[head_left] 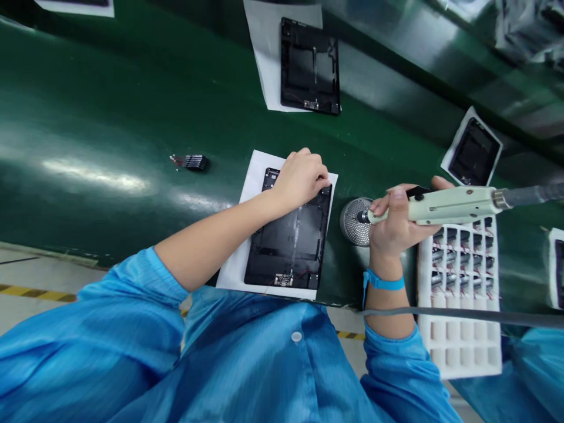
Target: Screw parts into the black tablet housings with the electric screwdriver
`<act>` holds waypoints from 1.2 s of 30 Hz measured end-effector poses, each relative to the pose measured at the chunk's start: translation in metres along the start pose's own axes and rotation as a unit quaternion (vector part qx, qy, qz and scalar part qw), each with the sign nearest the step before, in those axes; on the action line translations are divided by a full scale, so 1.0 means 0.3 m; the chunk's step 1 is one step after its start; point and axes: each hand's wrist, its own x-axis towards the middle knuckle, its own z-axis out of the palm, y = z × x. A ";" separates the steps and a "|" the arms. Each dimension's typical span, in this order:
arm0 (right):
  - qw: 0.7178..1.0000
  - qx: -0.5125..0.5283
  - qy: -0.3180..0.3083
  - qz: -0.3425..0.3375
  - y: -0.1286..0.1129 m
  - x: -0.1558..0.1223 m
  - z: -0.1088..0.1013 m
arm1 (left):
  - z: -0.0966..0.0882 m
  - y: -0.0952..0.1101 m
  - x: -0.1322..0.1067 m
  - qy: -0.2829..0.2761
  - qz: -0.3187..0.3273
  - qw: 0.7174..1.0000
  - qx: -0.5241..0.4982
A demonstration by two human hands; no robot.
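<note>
Screwdriver (440, 205) in right hand (396, 226), left hand (300, 181) on black panel (273, 247) (label (283, 280) unreadable).

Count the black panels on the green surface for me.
5 black panels: one under the left hand, one straight ahead, one ahead to the right, one cut off at the right edge, one cut off top left. More may lie out of view.
</note>
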 end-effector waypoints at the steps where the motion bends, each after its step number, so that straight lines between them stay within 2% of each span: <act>1: 1.000 -0.010 0.010 -0.009 -0.015 0.007 0.007 | 0.003 -0.003 0.002 0.003 0.000 1.000 -0.005; 4: 0.997 -0.016 0.046 -0.052 -0.072 0.038 0.058 | 0.007 -0.006 0.007 0.002 -0.001 1.000 -0.013; 7: 0.997 0.004 0.042 -0.068 -0.101 0.062 0.152 | 0.007 -0.003 0.011 0.003 0.000 1.000 -0.014; 10: 0.998 0.046 0.001 -0.044 -0.060 0.061 0.250 | 0.005 0.001 0.010 0.004 0.004 1.000 -0.013; 13: 0.997 0.073 -0.022 -0.026 0.011 0.044 0.305 | 0.008 0.007 0.009 0.004 0.006 1.000 -0.013; 16: 0.998 0.056 -0.020 -0.013 0.045 0.031 0.317 | 0.015 0.012 0.010 0.007 0.004 1.000 -0.011; 19: 0.998 0.054 -0.026 0.002 0.043 0.025 0.316 | 0.019 0.016 0.010 0.014 0.009 1.000 -0.012; 28: 0.999 -0.011 -0.034 -0.017 0.053 0.002 0.325 | 0.006 0.026 0.005 0.002 -0.003 1.000 -0.024; 32: 0.999 0.003 -0.033 -0.022 0.067 -0.011 0.344 | 0.001 0.027 0.010 -0.005 -0.003 1.000 -0.016; 36: 0.999 0.042 -0.028 0.016 0.058 0.011 0.353 | -0.034 0.045 0.016 -0.037 -0.007 0.999 0.005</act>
